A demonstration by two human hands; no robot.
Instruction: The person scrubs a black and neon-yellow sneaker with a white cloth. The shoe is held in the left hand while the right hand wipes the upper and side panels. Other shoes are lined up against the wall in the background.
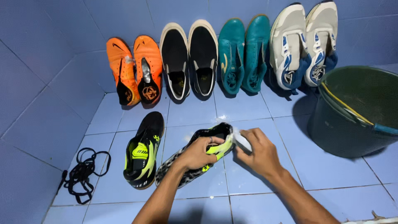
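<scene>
Black laces (pixel 83 174) lie on the tiled floor (pixel 257 195) beside a black-and-yellow shoe (pixel 143 151). The left hand (pixel 198 152) is closed around its mate (pixel 195 155), which runs diagonally, opening toward the upper right. The right hand (pixel 258 152) pinches a white cloth (pixel 241 140) at the opening.

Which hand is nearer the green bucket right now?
Right. The right hand is at the heel of the held shoe, toward the green bucket; the left hand grips that shoe's middle, farther away.
</scene>
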